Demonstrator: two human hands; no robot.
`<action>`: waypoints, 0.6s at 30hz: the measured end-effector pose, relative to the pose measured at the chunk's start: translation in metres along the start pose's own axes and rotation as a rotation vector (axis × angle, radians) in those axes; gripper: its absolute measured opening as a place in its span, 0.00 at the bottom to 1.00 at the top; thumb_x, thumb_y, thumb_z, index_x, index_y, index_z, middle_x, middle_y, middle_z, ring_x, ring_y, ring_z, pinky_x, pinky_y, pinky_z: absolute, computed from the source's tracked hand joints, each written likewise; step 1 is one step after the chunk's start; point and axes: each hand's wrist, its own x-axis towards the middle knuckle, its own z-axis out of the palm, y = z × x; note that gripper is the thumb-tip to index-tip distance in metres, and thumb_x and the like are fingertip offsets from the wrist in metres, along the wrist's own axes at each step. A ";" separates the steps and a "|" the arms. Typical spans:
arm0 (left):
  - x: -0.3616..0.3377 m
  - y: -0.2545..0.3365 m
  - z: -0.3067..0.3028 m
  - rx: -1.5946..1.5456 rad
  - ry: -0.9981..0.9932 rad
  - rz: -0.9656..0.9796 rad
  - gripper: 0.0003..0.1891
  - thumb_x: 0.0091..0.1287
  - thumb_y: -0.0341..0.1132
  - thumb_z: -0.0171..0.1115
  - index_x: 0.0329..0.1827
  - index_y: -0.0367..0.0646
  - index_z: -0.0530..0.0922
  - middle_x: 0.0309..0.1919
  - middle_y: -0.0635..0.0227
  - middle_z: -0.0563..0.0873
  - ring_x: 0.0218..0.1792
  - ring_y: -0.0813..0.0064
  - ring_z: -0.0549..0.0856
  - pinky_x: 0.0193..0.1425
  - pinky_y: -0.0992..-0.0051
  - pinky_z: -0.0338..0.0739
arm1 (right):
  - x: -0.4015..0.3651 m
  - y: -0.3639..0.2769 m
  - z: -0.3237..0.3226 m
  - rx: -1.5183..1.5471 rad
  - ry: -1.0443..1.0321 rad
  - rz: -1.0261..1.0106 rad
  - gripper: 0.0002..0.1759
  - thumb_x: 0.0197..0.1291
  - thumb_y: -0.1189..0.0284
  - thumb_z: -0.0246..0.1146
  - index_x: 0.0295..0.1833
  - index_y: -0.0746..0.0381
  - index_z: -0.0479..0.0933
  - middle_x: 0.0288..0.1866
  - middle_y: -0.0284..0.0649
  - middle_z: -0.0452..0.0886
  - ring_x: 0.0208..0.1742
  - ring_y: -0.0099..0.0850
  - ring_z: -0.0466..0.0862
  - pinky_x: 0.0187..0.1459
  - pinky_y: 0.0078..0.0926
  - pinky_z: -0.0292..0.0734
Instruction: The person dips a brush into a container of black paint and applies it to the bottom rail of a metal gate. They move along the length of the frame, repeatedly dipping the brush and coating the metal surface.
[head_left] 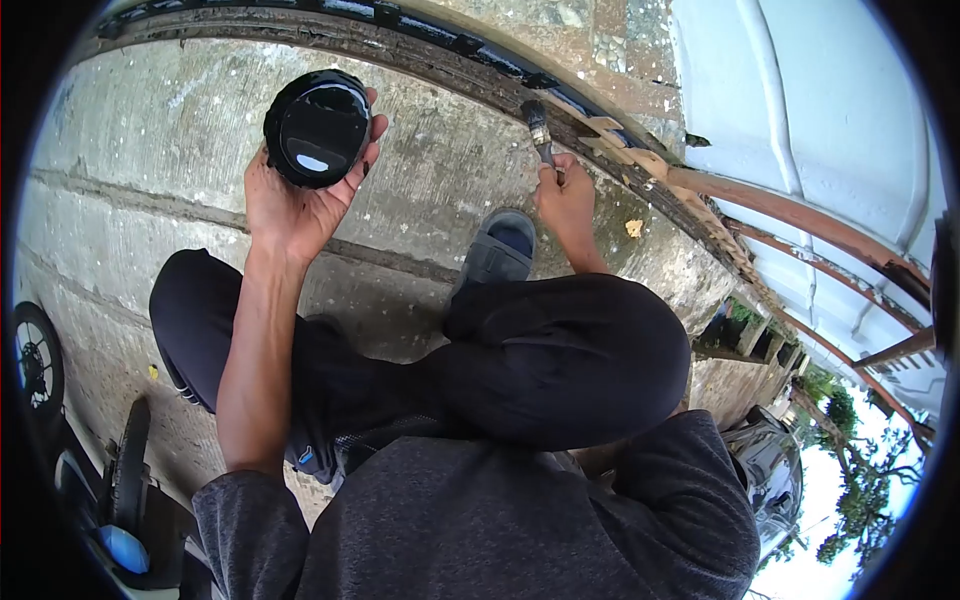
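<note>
My left hand is palm up, fingers curled round a round container of glossy black paint. Dark smears mark its fingertips. To the right, my right hand grips a paintbrush by its handle. The bristles are coated black and point away from me, right beside a long weathered bar. Wet-looking black covers stretches of the bar's far edge, while its right part shows bare, pale brown wood.
Below is a rough concrete floor with grooves and paint specks. My sandalled foot rests between the hands. A motorbike wheel stands at the left edge. White panels on a rusty frame rise at the right.
</note>
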 end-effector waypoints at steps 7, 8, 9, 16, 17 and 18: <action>-0.008 0.004 -0.002 0.062 -0.021 0.031 0.28 0.79 0.42 0.30 0.73 0.30 0.62 0.69 0.41 0.69 0.64 0.45 0.76 0.62 0.58 0.82 | -0.012 -0.005 0.000 -0.146 0.050 -0.154 0.11 0.66 0.65 0.62 0.38 0.63 0.78 0.20 0.38 0.76 0.23 0.26 0.76 0.31 0.29 0.70; -0.008 0.006 -0.003 0.042 -0.054 0.019 0.28 0.79 0.42 0.30 0.73 0.30 0.62 0.69 0.41 0.69 0.65 0.45 0.76 0.62 0.58 0.82 | -0.010 -0.006 0.000 -0.117 0.037 -0.124 0.11 0.67 0.65 0.62 0.38 0.63 0.78 0.20 0.37 0.75 0.24 0.26 0.75 0.31 0.28 0.70; -0.009 0.007 -0.003 0.023 -0.089 0.005 0.28 0.79 0.42 0.29 0.73 0.30 0.62 0.69 0.41 0.69 0.65 0.45 0.76 0.62 0.58 0.82 | -0.007 -0.004 0.001 -0.109 0.058 -0.152 0.11 0.67 0.65 0.62 0.38 0.63 0.78 0.21 0.36 0.75 0.24 0.25 0.74 0.31 0.27 0.69; -0.011 0.009 -0.005 0.017 -0.118 0.017 0.28 0.79 0.42 0.30 0.73 0.30 0.61 0.69 0.41 0.69 0.66 0.45 0.75 0.63 0.58 0.82 | 0.022 -0.004 0.003 -0.083 0.143 -0.243 0.11 0.66 0.66 0.63 0.39 0.65 0.78 0.23 0.34 0.76 0.26 0.24 0.74 0.32 0.25 0.70; -0.011 0.008 -0.004 0.014 -0.107 0.012 0.28 0.79 0.42 0.30 0.73 0.30 0.61 0.69 0.41 0.69 0.66 0.45 0.75 0.63 0.58 0.82 | 0.024 -0.004 0.004 -0.096 0.152 -0.248 0.12 0.66 0.66 0.63 0.39 0.65 0.78 0.23 0.34 0.76 0.26 0.24 0.74 0.33 0.25 0.70; -0.011 0.008 -0.004 0.012 -0.095 0.007 0.28 0.79 0.42 0.30 0.73 0.30 0.61 0.69 0.40 0.69 0.66 0.45 0.75 0.63 0.58 0.82 | 0.028 -0.004 0.006 -0.095 0.171 -0.246 0.11 0.65 0.67 0.63 0.39 0.66 0.78 0.23 0.35 0.76 0.26 0.24 0.75 0.33 0.26 0.70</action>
